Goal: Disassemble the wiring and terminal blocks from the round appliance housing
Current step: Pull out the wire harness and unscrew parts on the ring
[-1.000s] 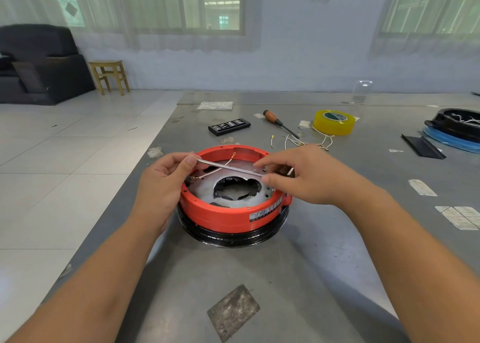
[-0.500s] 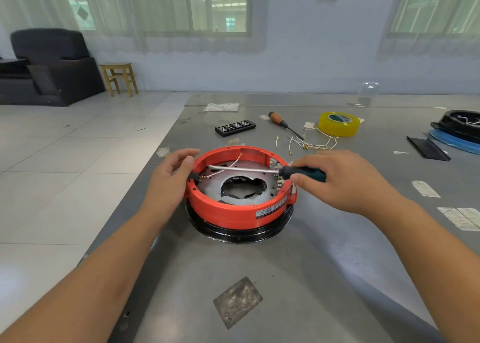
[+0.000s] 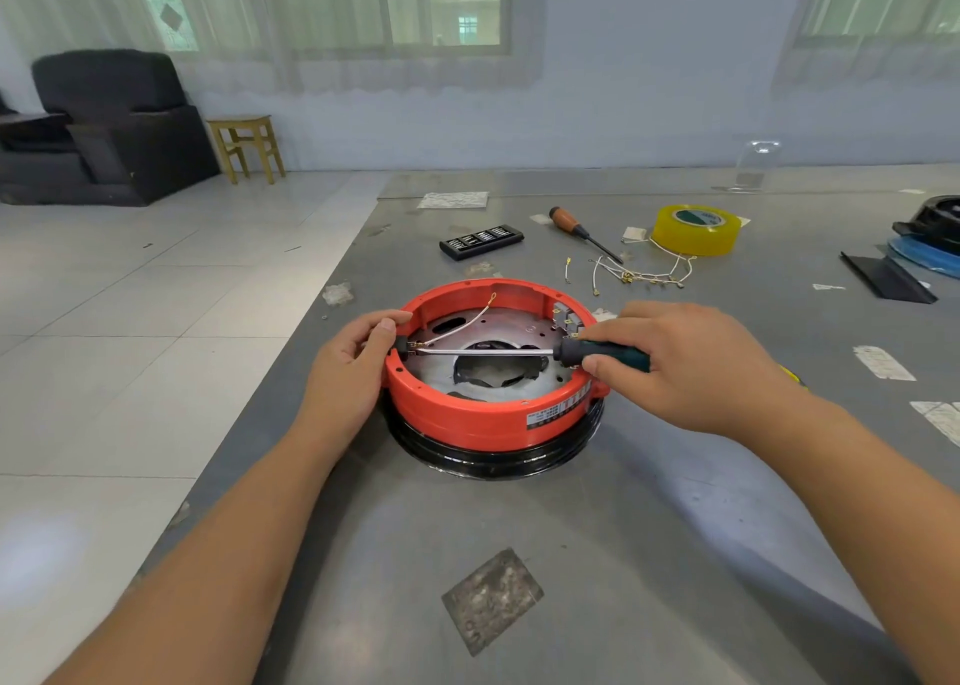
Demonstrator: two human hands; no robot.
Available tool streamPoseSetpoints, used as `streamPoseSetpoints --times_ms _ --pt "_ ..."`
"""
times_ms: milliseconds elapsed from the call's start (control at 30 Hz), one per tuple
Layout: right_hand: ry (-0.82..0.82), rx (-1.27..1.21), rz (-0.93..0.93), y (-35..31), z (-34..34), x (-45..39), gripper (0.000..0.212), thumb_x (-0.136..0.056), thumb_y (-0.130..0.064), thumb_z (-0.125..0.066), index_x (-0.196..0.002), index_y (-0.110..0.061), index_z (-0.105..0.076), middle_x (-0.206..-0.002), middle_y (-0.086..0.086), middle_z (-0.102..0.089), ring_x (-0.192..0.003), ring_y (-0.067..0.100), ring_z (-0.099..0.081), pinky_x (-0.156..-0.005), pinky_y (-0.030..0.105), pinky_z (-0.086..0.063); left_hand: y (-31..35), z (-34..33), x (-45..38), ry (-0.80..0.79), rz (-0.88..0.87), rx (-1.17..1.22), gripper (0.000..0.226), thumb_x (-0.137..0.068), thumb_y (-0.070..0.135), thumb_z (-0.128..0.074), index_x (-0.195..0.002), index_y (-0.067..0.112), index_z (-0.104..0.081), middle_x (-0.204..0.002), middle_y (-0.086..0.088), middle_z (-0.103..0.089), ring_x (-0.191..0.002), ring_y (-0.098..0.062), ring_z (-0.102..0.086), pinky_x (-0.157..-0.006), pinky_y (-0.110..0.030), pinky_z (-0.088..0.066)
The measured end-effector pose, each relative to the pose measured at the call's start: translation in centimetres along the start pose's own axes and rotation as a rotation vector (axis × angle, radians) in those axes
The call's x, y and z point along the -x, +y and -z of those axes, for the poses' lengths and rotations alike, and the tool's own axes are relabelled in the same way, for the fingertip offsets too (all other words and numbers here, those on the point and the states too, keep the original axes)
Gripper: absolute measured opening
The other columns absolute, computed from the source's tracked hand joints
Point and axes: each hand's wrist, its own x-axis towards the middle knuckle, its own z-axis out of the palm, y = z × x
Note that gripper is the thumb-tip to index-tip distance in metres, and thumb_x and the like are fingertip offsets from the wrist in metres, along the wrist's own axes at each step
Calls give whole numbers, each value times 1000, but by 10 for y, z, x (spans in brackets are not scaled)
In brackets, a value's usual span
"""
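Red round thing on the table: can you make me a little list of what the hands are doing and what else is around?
housing: red round housing on a black base, sitting on the grey table
left hand: left hand grips the housing's left rim
right hand: right hand holds the green-handled screwdriver
screwdriver tip: reaches the terminal at the left inner wall
wire inside: white wire curving up from that terminal
behind: loose wires, yellow tape roll, orange-handled screwdriver

Bare table (image 3: 545, 539) between the forearms, loads of room there. Screwdriver (image 3: 524, 352) shaft spans the red housing (image 3: 467, 414) between both hands, blocking the middle. Beyond the right hand (image 3: 691, 367), loose wires (image 3: 639, 275), yellow tape roll (image 3: 696, 230) and wooden-handled screwdriver (image 3: 576, 230) clutter things.
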Motion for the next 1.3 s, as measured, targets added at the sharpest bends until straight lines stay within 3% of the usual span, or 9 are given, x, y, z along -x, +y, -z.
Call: streamPoseSetpoints --times_ms 100,300,467,600,700,800,967,1133,1300 --pt "-12 -13 -3 -1 -2 -1 53 -91 -66 -33 -131 -46 -62 -94 -19 -59 -80 7 -47 -60 26 -36 0 0 1 9 -13 -27 30 -108 30 -52 -104 46 -77 -87 15 -74 -72 -7 -60 -79 -32 -50" --pt "-44 -16 -11 -5 -2 1 57 -91 -66 -31 -135 -44 -60 -100 -16 -63 -82 7 -48 -61 24 -35 3 -1 3 21 -6 -42 31 -108 29 -53 -102 47 -78 -92 -1 -73 -74 -10 -59 -79 -33 -50" --pt "-46 35 -35 -18 3 9 50 -95 -62 -33 -134 -45 -58 -105 -16 -64 -84 8 -50 -69 31 -49 4 -3 3 103 21 -85 18 -102 32 -61 -115 39 -72 -87 9 -73 -67 2 -63 -66 -12 -50" --pt "6 94 -42 -37 1 24 54 -94 -62 -25 -131 -41 -58 -111 -14 -64 -96 17 -64 -72 33 -52 6 -1 0 176 95 -207 27 -96 42 -69 -98 16 -64 -86 -1 -69 -76 -16 -66 -82 -42 -57" --pt "10 135 -70 -50 -3 33 56 -96 -63 -20 -133 -39 -54 -111 -13 -61 -93 21 -65 -70 35 -54 9 3 -2 82 135 -283 43 -99 47 -62 -85 7 -64 -65 4 -63 -67 -17 -60 -79 -45 -55" --pt "21 157 -89 -58 -1 37 58 -95 -63 -17 -134 -39 -52 -112 -12 -59 -93 22 -65 -68 35 -53 12 4 -3 3 153 -329 49 -102 48 -54 -83 4 -62 -66 -2 -57 -69 -20 -57 -83 -52 -57" --pt "27 231 -12 -66 2 42 58 -96 -59 -13 -134 -35 -49 -112 -9 -58 -90 20 -65 -62 31 -44 13 2 -5 7 123 -364 48 -98 50 -57 -62 21 -46 -51 10 -44 -53 -11 -42 -63 -35 -38" --pt "5 90 94 -64 9 45 44 -99 -45 -32 -140 -31 -42 -103 -6 -65 -74 20 -60 -62 36 -49 15 0 -9 28 110 -440 50 -101 42 -57 -59 20 -42 -52 7 -41 -56 -17 -41 -61 -34 -34" --pt "86 47 163 -68 4 48 34 -101 -44 -40 -126 -27 -57 -96 -4 -68 -72 20 -62 -60 38 -51 15 1 -9 27 79 -438 47 -101 42 -57 -63 21 -40 -58 2 -41 -59 -19 -40 -61 -36 -33"
